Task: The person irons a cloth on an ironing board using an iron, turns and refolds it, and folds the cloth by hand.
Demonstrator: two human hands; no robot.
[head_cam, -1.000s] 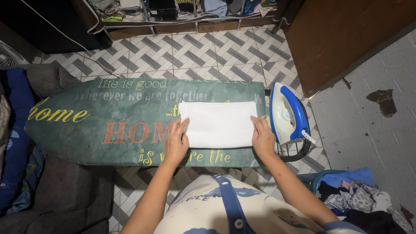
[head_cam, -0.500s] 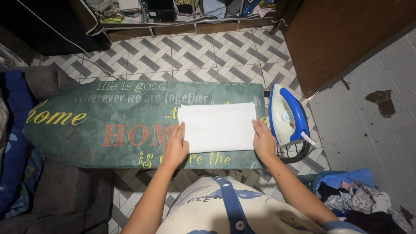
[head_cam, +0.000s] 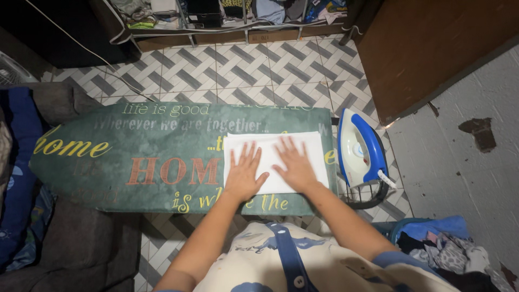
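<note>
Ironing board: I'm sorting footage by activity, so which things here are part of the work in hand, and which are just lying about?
In use:
left hand and right hand, both flat on the white cloth
ironing board under it
iron parked on the rest at the board's end

Lying about:
laundry basket
shelf clutter
sofa

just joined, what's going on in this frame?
A person stands at a green ironing board with both palms flat on a folded white cloth. The left hand and right hand lie side by side on it, fingers spread. A blue and white iron sits untouched on the rest at the board's right end. A basket of clothes stands on the floor at lower right.
</note>
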